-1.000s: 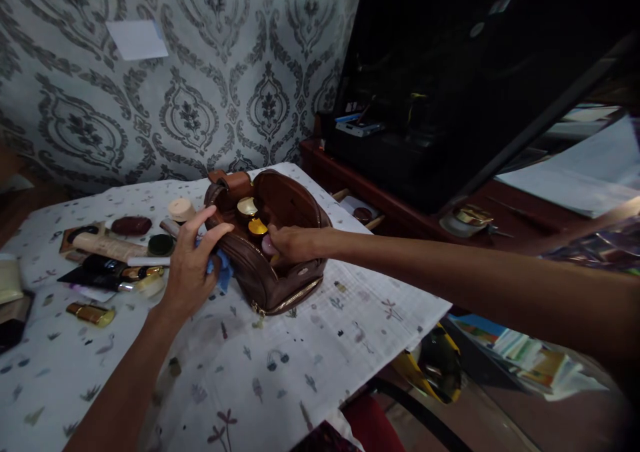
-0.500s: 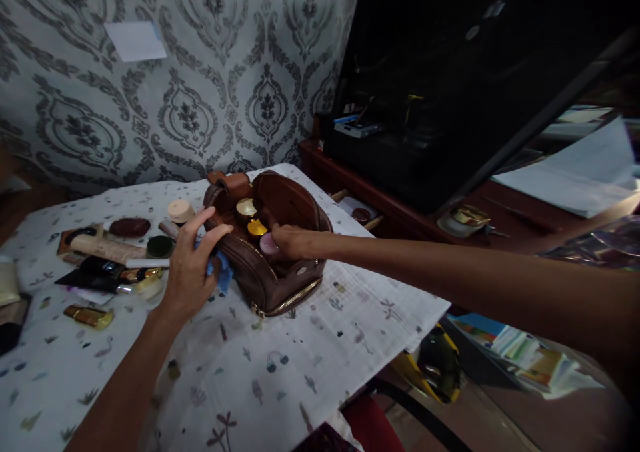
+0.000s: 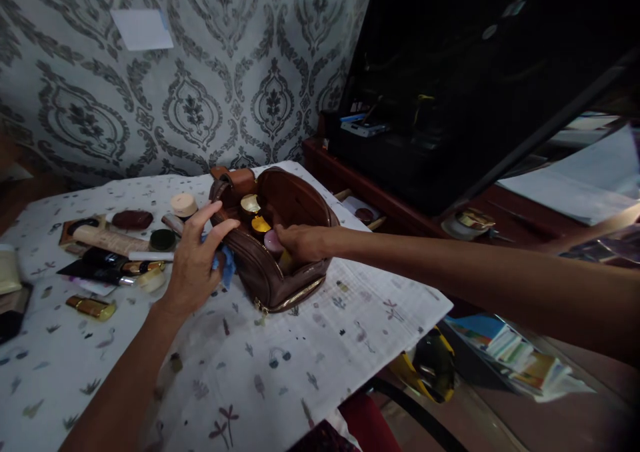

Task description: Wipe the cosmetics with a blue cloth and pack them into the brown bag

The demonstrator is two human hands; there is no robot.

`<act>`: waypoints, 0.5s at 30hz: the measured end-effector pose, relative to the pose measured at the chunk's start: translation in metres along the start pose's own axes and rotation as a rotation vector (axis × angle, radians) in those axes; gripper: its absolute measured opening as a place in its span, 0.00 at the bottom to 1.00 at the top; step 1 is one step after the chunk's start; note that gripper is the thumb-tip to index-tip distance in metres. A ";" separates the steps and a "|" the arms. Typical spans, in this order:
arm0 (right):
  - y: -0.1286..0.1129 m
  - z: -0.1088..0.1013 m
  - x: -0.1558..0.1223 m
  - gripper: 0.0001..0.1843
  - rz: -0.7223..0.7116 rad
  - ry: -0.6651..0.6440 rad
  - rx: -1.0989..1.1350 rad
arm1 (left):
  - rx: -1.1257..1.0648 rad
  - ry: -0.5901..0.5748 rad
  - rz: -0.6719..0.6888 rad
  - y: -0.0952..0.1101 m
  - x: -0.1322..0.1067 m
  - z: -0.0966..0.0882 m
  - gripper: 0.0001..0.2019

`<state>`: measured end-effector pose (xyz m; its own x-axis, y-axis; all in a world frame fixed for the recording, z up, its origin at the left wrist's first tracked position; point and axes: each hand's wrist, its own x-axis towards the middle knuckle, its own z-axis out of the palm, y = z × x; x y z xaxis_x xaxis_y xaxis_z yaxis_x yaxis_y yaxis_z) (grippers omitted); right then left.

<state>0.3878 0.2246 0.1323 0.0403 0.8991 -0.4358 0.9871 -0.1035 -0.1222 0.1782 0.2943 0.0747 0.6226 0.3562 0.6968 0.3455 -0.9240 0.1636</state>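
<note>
A brown cosmetic bag [image 3: 260, 265] stands unzipped on the cloth-covered table. My left hand [image 3: 197, 255] grips its left rim, thumb and forefinger curled over the edge. Reaching in from the right, my right hand [image 3: 303, 242] is down inside the bag, with most of its fingers hidden. By its fingertips is a round pink lid [image 3: 273, 241]. Under that hand shows a yellowish thing [image 3: 286, 260], too hidden to name. A gold-yellow lid [image 3: 261, 225] and a pale gold-rimmed jar [image 3: 251, 204] sit deeper in the bag. Some blue cloth [image 3: 227, 267] lies beside my left hand.
Left of the bag lie several cosmetics, among them a beige tube [image 3: 107, 239], a dark green round lid [image 3: 163, 239], a cream-coloured jar [image 3: 183, 205] and a gold-capped bottle [image 3: 91, 307]. A dark screen [image 3: 450, 72] leans over a reddish wooden desk [image 3: 400, 222] at the right.
The view has shifted slightly. A yellowish thing now shows beneath my right hand inside the bag. My left hand stays at the bag's rim.
</note>
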 end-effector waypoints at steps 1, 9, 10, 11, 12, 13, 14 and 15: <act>-0.001 -0.001 -0.001 0.50 0.000 -0.032 -0.014 | -0.002 -0.003 -0.004 0.000 0.000 0.000 0.30; -0.002 0.005 -0.001 0.48 0.037 -0.039 -0.054 | -0.023 -0.017 -0.031 0.000 -0.001 -0.001 0.31; -0.001 0.006 -0.001 0.47 0.028 -0.037 -0.040 | -0.025 -0.017 -0.033 0.000 -0.001 -0.001 0.31; -0.001 0.007 -0.001 0.47 0.025 -0.036 -0.027 | -0.027 -0.016 -0.032 0.001 -0.001 -0.001 0.32; 0.000 0.007 -0.001 0.48 0.025 -0.036 -0.011 | -0.027 -0.014 -0.030 0.001 -0.001 -0.001 0.32; 0.001 0.007 -0.002 0.49 0.031 -0.042 0.003 | -0.024 -0.011 -0.027 0.001 0.000 -0.001 0.32; 0.001 0.006 -0.002 0.50 0.039 -0.047 0.013 | -0.022 -0.009 -0.024 0.001 0.000 -0.001 0.33; 0.002 0.005 -0.002 0.50 0.043 -0.053 0.021 | -0.020 -0.007 -0.021 0.001 0.000 -0.001 0.33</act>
<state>0.3884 0.2201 0.1284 0.0735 0.8702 -0.4873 0.9811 -0.1507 -0.1212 0.1780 0.2932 0.0751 0.6203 0.3766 0.6880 0.3446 -0.9188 0.1923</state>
